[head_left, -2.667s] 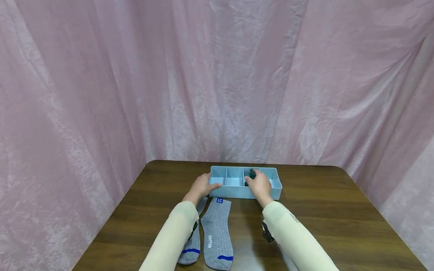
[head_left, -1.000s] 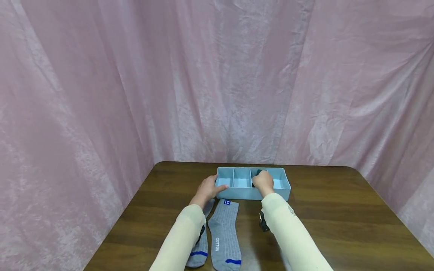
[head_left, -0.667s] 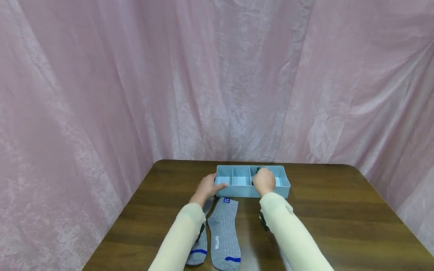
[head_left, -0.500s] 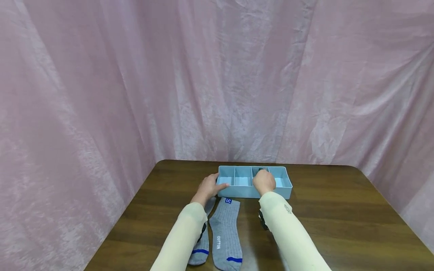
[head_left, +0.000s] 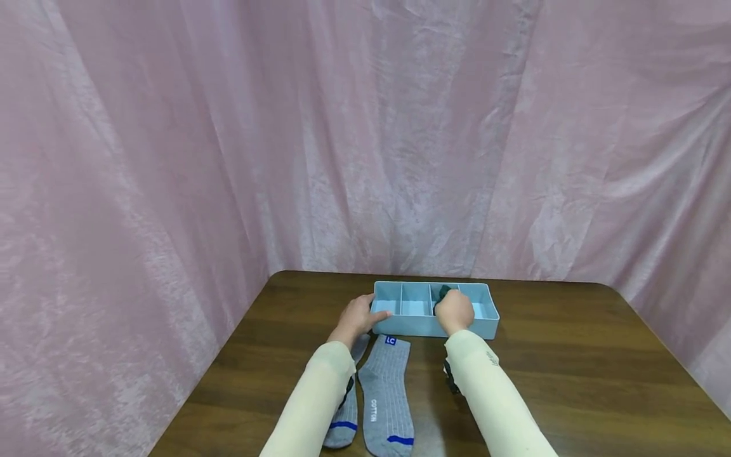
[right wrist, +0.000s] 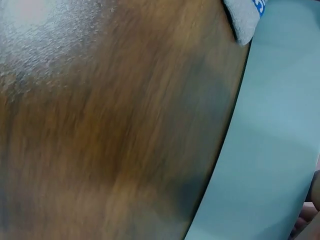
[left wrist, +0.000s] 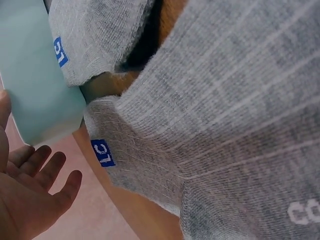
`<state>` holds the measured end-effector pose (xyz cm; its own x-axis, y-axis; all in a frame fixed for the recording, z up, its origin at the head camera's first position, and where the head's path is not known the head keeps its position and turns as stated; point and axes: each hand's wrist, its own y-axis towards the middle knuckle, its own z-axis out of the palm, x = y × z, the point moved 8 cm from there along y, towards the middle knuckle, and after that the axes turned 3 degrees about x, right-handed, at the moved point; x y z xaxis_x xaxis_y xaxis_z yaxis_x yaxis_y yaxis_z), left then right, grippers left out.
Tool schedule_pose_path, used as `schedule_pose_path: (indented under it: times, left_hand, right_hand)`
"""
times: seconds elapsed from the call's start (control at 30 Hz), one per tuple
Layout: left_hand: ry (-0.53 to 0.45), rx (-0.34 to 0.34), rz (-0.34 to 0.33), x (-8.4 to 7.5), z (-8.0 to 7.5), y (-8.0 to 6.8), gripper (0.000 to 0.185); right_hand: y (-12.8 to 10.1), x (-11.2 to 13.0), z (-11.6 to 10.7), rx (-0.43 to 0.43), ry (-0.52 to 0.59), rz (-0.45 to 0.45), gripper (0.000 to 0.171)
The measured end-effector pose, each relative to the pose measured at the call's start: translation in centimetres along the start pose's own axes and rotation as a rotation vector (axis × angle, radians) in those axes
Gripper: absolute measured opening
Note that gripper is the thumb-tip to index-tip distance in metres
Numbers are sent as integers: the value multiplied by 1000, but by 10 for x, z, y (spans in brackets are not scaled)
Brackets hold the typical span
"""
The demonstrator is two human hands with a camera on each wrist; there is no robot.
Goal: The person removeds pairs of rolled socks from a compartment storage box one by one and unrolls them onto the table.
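Head view: light blue divided tray (head_left: 400, 326) is sitting lower centre of frame on the brown table (head_left: 571, 368), long axis running left-right, 4 compartments side by side. Right hand (head_left: 455, 312) is reaching over the tray's near wall into the 3rd compartment from left, fingers curled down on a dark rolled sock (head_left: 443, 293) — looks like it's gripping or pressing it, but the hand is covering most of it, so can't tell for sure. Sock is lying directly under/beyond the right fingertips, so right hand is clearly the nearer one. Left hand (head_left: 361, 315) is resting at the tray's left end, thumb lying along the near wall, fingers fairly straight, bracing not grasping. Two grey socks (head_left: 387, 393) are lying flat below the tray, lower centre, long axes running toward the person, cuffs w/ blue tags just beside the tray's front wall. Pink curtain (head_left: 228, 127) is filling the background.

Left wrist view: the left hand's palm is showing lower left, fingers (left wrist: 47, 172) spread and relaxed, holding nothing; tray end is sitting upper left, grey cuffs w/ blue "LC" tags filling the rest.

Right wrist view: blurry; the tray's outer wall is running down the right side, tabletop on the left, a grey cuff corner at top right. Grip isn't visible here
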<state>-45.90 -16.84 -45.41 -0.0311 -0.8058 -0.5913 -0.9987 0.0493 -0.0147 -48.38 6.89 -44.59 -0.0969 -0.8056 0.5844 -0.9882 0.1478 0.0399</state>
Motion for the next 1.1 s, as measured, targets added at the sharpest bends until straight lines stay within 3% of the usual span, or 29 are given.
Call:
schedule_pose_path:
  times: [0.2,0.33,0.47,0.7,0.8,0.97,1.1]
  left_hand:
    - [8,-5,-10,0,1,0,73]
    - [7,4,2,-2,2,1,72]
    - [6,5,10,-3,3,0,73]
    - [-27,-11,-1,0,1,0,73]
    - [-36,-7,8,1,4,1,73]
    - [-42,16,4,0,3,0,74]
    - [-43,33,-7,-1,-2,1,74]
  right_hand:
    - [2,2,-1,13,-12,-29,18]
    - [3,2,3,75,-62,-6,19]
    - [3,-1,4,69,-59,10,19]
    - [0,0,-2,-75,26,-28,15]
    - [-3,-2,-5,-119,74,-34,22]
    - [-7,-5,-10,-122,149,-54,42]
    - [-6,-8,-18,-134,255,-55,42]
